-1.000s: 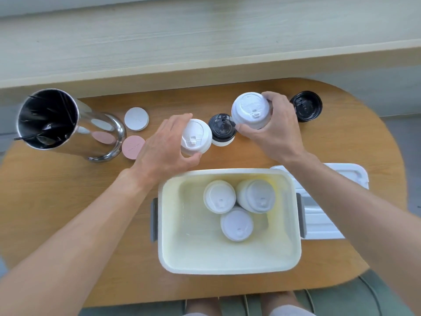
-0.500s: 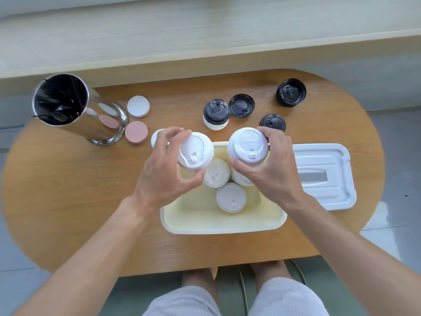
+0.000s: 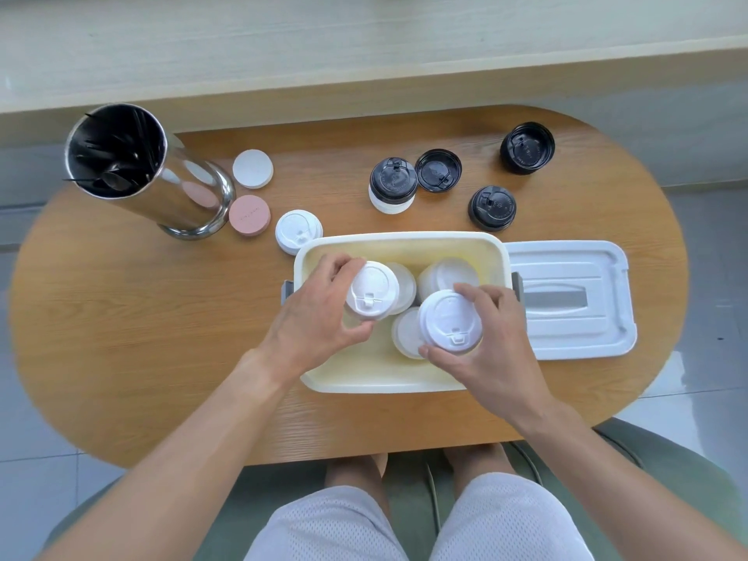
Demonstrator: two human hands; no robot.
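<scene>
- Head view: an oval wooden table (image 3: 141, 338) stands on grey tiled floor (image 3: 712, 236), with a pale bench (image 3: 364, 54) along its far side.
- Table centre holds a cream bin (image 3: 400, 240). The bin lid (image 3: 574, 297) lies just right of it, and a steel canister (image 3: 162, 184) stands far left.
- My left hand (image 3: 311, 317) grips the left cup (image 3: 371, 290), fingers curled round its white lid.
- My right hand (image 3: 494, 358) grips the right cup (image 3: 449, 321) the same way.
- Both cups are above the bin interior.
- Change from half a second ago: both cups have moved from the bin's far rim toward its middle.
</scene>
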